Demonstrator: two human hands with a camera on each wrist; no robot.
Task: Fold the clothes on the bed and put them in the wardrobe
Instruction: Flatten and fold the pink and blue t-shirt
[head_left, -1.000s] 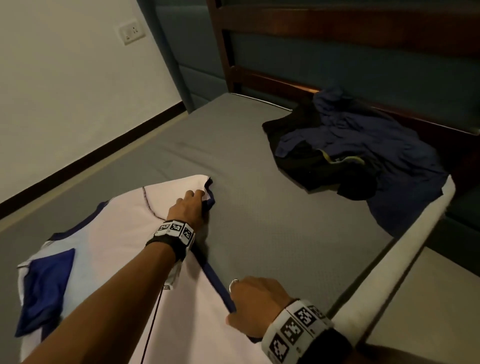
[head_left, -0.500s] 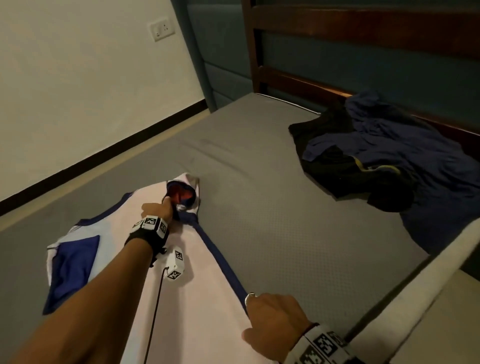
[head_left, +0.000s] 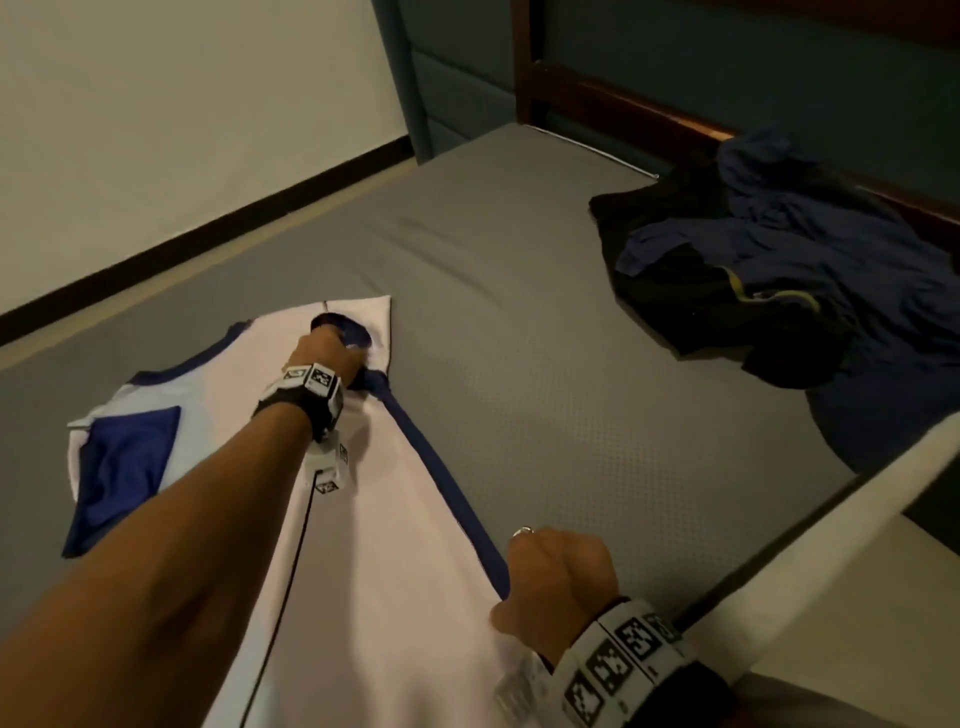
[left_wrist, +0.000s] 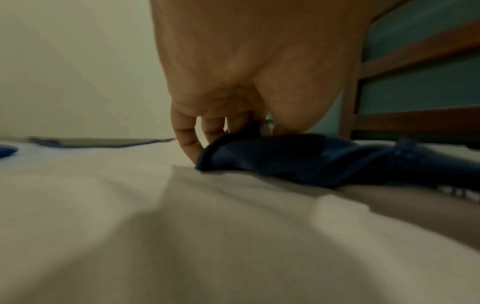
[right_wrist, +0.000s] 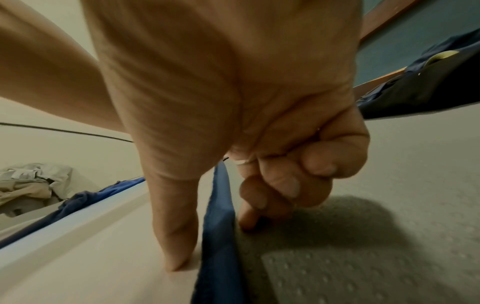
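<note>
A white jersey (head_left: 395, 545) with navy trim lies spread on the grey mattress (head_left: 519, 322), a navy panel at its left end. My left hand (head_left: 332, 353) grips the bunched navy armhole edge (left_wrist: 259, 158) at the jersey's far corner, fingers curled round the fabric. My right hand (head_left: 550, 577) pinches the navy side trim (right_wrist: 221, 205) near the front of the bed, thumb on the white cloth and fingers curled under the edge. A heap of dark navy and black clothes (head_left: 779, 270) lies at the back right by the headboard.
A wooden headboard (head_left: 623, 104) runs along the far right, and a white wall with a dark skirting (head_left: 208, 223) borders the left. The white mattress edge (head_left: 810, 561) cuts across at the right. Crumpled pale clothes (right_wrist: 33, 181) lie beyond the jersey's left end.
My left hand has moved from the flat corner to gather the navy armhole edge and keeps gripping it. The right hand stays on the side trim. The view has shifted left.
</note>
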